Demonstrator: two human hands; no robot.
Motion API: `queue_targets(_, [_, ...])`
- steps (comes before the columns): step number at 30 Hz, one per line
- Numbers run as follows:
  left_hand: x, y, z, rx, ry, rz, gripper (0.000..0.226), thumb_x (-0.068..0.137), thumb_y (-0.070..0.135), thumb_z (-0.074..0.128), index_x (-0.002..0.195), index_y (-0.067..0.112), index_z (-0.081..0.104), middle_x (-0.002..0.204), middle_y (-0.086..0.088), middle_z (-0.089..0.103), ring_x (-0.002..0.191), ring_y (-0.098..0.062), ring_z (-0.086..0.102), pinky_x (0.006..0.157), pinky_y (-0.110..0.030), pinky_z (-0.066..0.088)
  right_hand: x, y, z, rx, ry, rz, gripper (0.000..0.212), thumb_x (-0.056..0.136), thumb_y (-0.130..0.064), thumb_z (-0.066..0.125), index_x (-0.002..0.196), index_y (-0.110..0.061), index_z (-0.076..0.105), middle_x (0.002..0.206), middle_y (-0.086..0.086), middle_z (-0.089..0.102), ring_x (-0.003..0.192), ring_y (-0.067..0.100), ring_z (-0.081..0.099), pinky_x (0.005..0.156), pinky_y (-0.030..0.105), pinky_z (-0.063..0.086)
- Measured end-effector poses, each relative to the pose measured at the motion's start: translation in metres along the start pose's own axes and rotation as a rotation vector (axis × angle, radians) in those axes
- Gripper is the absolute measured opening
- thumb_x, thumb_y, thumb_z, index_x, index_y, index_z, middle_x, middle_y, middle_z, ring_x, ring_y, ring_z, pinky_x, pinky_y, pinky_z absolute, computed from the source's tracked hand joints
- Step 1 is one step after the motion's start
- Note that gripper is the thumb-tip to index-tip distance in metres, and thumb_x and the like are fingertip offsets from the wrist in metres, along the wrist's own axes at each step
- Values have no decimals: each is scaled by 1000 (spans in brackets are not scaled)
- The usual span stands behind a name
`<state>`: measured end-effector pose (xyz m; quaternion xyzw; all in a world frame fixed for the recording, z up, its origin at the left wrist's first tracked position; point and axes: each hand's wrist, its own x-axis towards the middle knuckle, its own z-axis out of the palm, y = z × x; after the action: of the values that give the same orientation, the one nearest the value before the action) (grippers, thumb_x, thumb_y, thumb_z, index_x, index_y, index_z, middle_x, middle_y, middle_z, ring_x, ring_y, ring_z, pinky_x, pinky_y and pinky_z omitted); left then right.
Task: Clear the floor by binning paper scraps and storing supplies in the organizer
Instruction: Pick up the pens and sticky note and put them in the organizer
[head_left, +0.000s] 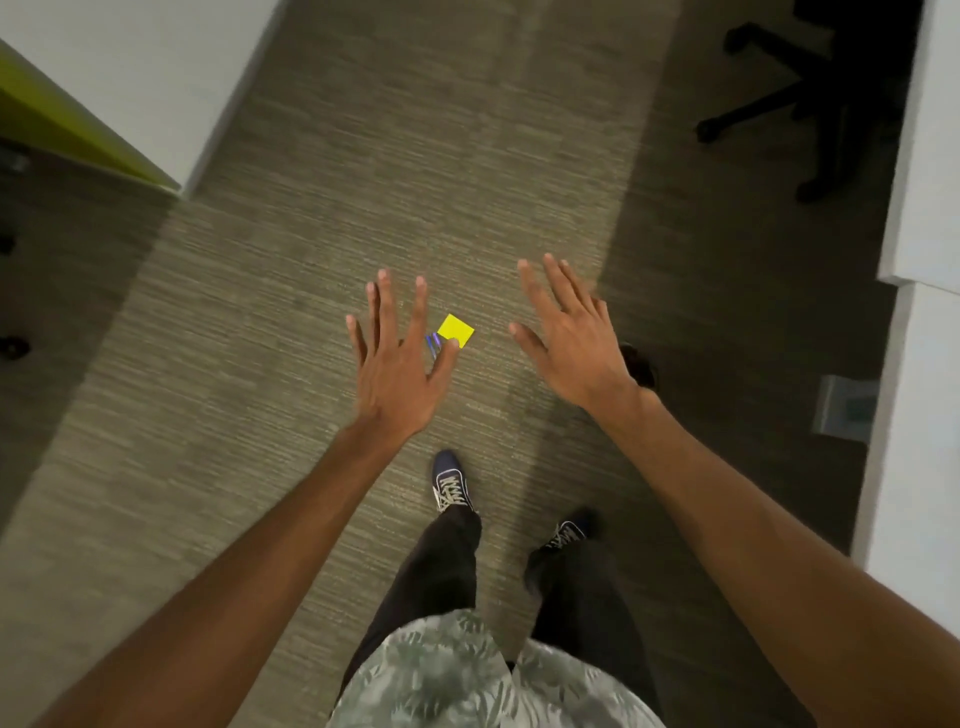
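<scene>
At the bottom edge a leaf-patterned shirt (457, 675) is cut off by the frame, and below it dark trousers (447, 566) lead down to two dark laced shoes (450, 480) on the carpeted floor (234, 364). No brand or marking can be read on the shoes. Both forearms are seen stretched forward, their upper parts lost beyond the lower corners.

The left hand (397, 364) is held out flat with fingers spread, nothing grasped in it. Its thumb overlaps the near corner of a yellow sticky-note pad (456, 329) lying on the floor, and whether the pad is touched cannot be told from this angle. Just beside the pad, mostly hidden behind the thumb and forefinger, a few thin blue-violet sticks (432, 344) are glimpsed — pens or markers perhaps, too blurred to be named. The right hand (576, 348) is likewise opened wide and empty, held to the right of the pad and apart from it.

Behind the right wrist a small dark round object (638, 364) is partly covered and cannot be identified. Near the right-hand white counter (909, 467) a pale packet (847, 410) lies on the floor; a teal patch is seen on it, but no writing is legible. Farther off, the black base of an office chair (810, 104) is cut off by the top edge — only legs and castors are made out in shadow. At far left a white panel (156, 67) with a yellow-green face (57, 119) is seen, motion-blurred.
</scene>
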<state>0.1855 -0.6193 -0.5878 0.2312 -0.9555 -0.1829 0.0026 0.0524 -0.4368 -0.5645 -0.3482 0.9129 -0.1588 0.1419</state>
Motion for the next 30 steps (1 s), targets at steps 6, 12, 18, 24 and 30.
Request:
queue_targets(6, [26,-65,64,26,-53,-60,76,99,59,32,162,23,7,169,-17,-2,157,-35,-1,123,-61,8,64,-4,91,1,-53,10,66,104,-45,45,160,-22,19,167,14,17,155,31,16,118,50,26])
queue_targets(12, [62,-119,159,-40,-92,-158,76,99,60,33,162,27,5,170,-14,-2,157,-33,-1,123,-61,10,127,27,196,32,-117,42,65,102,-41,50,158,-20,27,163,16,28,150,36,27,116,50,29])
queue_targets(18, [86,-168,285,-162,-50,-334,78,98,64,33,161,28,5,170,-13,2,157,-33,4,122,-62,15,182,77,318,103,-189,111,63,102,-38,52,157,-16,30,160,16,34,145,37,32,117,48,30])
queue_targets(24, [123,-222,434,-87,-105,-350,82,96,64,36,162,24,6,169,-15,2,157,-34,5,123,-61,15,235,132,455,53,-234,60,64,99,-35,57,154,-11,34,153,16,41,140,34,39,111,50,37])
queue_targets(30, [171,-272,563,-31,-186,-355,85,97,64,37,162,25,1,170,-14,-5,157,-33,-2,124,-59,10,290,183,580,-9,-271,27,63,97,-33,58,153,-12,36,145,15,47,135,33,43,108,47,39])
